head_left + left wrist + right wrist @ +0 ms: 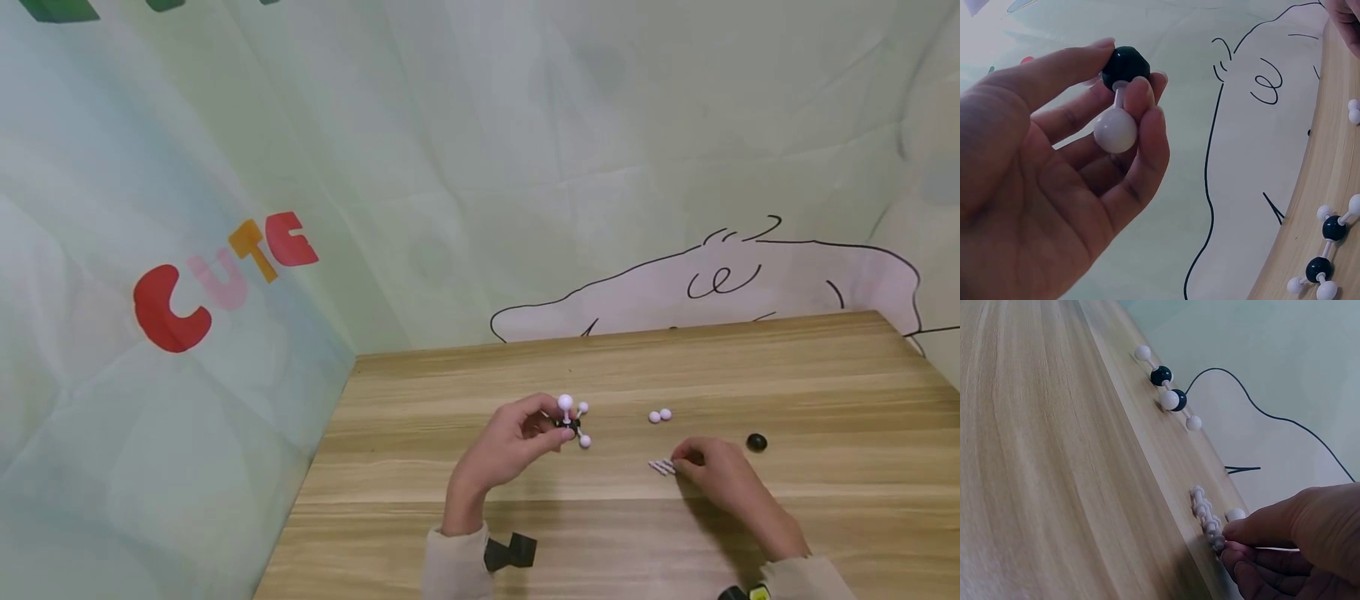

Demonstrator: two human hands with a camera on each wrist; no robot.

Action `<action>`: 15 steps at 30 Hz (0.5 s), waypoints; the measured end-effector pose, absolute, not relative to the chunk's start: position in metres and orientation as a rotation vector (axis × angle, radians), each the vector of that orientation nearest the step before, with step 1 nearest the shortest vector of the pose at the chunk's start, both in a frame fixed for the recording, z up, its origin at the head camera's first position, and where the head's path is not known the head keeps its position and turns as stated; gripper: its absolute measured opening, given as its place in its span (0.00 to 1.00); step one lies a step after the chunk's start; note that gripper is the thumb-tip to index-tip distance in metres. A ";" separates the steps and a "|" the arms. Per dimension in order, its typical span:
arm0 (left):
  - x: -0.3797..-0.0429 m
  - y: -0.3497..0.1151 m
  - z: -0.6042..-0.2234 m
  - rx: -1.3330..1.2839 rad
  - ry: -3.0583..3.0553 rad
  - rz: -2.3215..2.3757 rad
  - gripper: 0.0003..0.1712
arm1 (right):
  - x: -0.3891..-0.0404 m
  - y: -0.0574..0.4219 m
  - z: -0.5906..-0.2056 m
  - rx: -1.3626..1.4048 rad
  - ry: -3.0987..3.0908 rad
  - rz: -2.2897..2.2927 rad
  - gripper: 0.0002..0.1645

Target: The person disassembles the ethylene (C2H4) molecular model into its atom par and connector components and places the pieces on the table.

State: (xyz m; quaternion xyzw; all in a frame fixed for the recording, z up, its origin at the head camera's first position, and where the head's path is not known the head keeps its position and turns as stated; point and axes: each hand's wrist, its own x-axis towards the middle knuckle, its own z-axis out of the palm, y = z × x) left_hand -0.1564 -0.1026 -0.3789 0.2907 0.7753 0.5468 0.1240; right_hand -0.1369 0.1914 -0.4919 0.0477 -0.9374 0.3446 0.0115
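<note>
My left hand pinches a black ball between thumb and fingertips. A white ball is joined to it by a short white stick, with the curled fingers close around it. Beyond this hand, on the table, lies a ball-and-stick model with two black balls and several white balls; in the head view the hand's piece partly hides it. My right hand is low over the table, its thumb and index fingertip pinching the end one of a row of short white connector sticks.
Two loose white balls lie side by side behind the sticks. A loose black ball sits to the right, beyond the right hand. The wooden table meets a printed cloth wall at its back and left.
</note>
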 end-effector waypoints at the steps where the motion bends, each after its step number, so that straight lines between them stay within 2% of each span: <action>1: -0.156 -0.102 -0.379 0.840 2.267 1.585 0.14 | -0.137 0.191 -0.492 0.146 -2.926 1.080 0.03; 15: -0.156 -0.097 -0.378 0.864 2.317 1.564 0.11 | -0.137 0.193 -0.492 0.139 -2.930 1.118 0.02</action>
